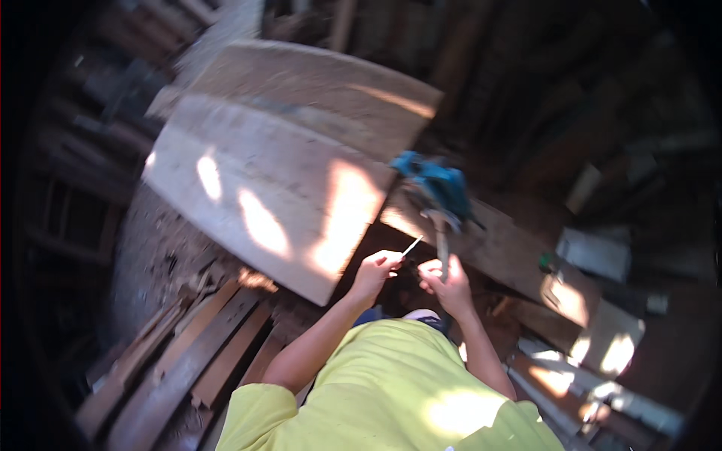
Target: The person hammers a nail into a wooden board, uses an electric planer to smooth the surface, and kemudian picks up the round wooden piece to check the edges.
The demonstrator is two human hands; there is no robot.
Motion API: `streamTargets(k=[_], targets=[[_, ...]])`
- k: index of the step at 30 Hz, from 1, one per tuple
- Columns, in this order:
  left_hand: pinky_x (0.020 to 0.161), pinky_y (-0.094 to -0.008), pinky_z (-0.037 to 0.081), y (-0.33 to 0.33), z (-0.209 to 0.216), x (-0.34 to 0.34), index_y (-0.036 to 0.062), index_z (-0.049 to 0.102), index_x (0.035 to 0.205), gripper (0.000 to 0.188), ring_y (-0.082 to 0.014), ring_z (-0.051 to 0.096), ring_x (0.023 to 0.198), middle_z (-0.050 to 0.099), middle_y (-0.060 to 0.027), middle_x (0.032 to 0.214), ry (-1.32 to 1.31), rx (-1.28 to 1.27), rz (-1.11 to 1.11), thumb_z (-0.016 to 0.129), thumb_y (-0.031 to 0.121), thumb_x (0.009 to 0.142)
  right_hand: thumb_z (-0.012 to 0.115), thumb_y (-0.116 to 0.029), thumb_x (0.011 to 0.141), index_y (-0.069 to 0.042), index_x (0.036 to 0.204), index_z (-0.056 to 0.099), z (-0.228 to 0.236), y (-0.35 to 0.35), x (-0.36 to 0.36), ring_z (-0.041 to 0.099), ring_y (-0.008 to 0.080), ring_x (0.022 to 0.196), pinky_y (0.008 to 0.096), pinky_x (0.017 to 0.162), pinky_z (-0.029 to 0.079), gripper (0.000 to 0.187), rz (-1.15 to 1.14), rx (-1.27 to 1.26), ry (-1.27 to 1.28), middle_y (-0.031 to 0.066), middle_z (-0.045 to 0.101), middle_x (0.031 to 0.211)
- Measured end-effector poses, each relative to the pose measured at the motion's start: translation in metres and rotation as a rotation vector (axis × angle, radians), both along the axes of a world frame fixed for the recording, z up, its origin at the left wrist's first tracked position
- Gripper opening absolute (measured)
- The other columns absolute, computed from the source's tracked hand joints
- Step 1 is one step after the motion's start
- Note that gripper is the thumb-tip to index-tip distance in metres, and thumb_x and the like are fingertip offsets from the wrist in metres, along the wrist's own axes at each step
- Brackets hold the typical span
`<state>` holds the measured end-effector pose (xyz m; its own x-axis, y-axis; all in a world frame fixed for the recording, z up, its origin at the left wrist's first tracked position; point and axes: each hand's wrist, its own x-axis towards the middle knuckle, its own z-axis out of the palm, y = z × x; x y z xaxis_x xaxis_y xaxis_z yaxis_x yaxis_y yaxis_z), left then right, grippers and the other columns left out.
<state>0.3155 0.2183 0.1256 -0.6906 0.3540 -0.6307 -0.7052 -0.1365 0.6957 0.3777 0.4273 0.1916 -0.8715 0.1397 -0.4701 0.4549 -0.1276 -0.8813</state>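
Note:
My left hand pinches a thin, pale nail-like sliver between its fingertips, held up in front of me. My right hand is closed round the wooden handle of a hammer, whose head points up toward a blue power tool. The blue tool rests on a dark plank just beyond my hands. Both hands are close together, a few centimetres apart, above my yellow-green shirt.
Two wide pale boards lie stacked ahead and to the left, with sun patches on them. Loose wood offcuts and sawdust cover the ground at lower left. More planks and pale blocks crowd the right side.

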Motion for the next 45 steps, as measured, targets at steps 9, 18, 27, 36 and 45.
streamTargets(k=[9, 18, 27, 36, 45], targets=[[0.094, -0.0309, 0.056, 0.171, 0.031, 0.019, 0.0028, 0.074, 0.115, 0.019, -0.0115, 0.071, 0.099, 0.079, -0.0028, 0.104, 0.413, 0.042, -0.614, 0.074, 0.020, 0.108, 0.077, -0.014, 0.101, -0.002, 0.109, 0.054, -0.002, 0.119, 0.068, 0.074, 0.0143, 0.071, 0.0298, 0.061, 0.059, 0.027, -0.425, 0.249, 0.121, 0.0083, 0.072, 0.088], [0.099, -0.0403, 0.060, 0.165, 0.027, 0.027, 0.0068, 0.074, 0.135, 0.044, -0.0298, 0.077, 0.113, 0.080, -0.0150, 0.124, 0.709, -0.387, -1.213, 0.076, 0.037, 0.104, 0.069, -0.014, 0.101, -0.001, 0.120, 0.055, -0.102, 0.311, 0.163, 0.078, 0.0388, 0.084, 0.0507, 0.080, 0.064, 0.027, -0.568, 0.854, -0.166, 0.0207, 0.076, 0.100], [0.093, -0.0359, 0.058, -0.063, -0.086, 0.041, 0.0024, 0.075, 0.128, 0.036, -0.0195, 0.075, 0.104, 0.081, -0.0126, 0.110, 0.391, -0.767, -0.691, 0.078, 0.029, 0.104, 0.075, -0.015, 0.090, -0.006, 0.114, 0.060, -0.133, 0.466, 0.173, 0.074, 0.0520, 0.099, 0.0610, 0.086, 0.059, 0.029, -0.334, 1.207, -0.327, 0.0293, 0.076, 0.100], [0.092, -0.0374, 0.058, -0.142, -0.086, 0.104, 0.0044, 0.076, 0.128, 0.032, -0.0213, 0.075, 0.102, 0.081, -0.0124, 0.110, 0.288, -0.911, -0.558, 0.074, 0.028, 0.106, 0.070, -0.038, 0.098, -0.012, 0.114, 0.061, -0.124, 0.483, 0.194, 0.072, 0.0515, 0.102, 0.0604, 0.085, 0.058, 0.032, -0.459, 1.247, -0.314, 0.0255, 0.076, 0.100], [0.091, -0.0422, 0.060, -0.136, -0.042, 0.116, 0.0052, 0.080, 0.121, 0.035, -0.0288, 0.078, 0.101, 0.082, -0.0166, 0.110, 0.252, -1.063, -0.648, 0.074, 0.035, 0.103, 0.053, -0.023, 0.108, -0.020, 0.129, 0.074, -0.183, 0.536, 0.263, 0.074, 0.0440, 0.110, 0.0518, 0.091, 0.059, 0.030, -0.394, 1.262, -0.228, 0.0176, 0.078, 0.116]])
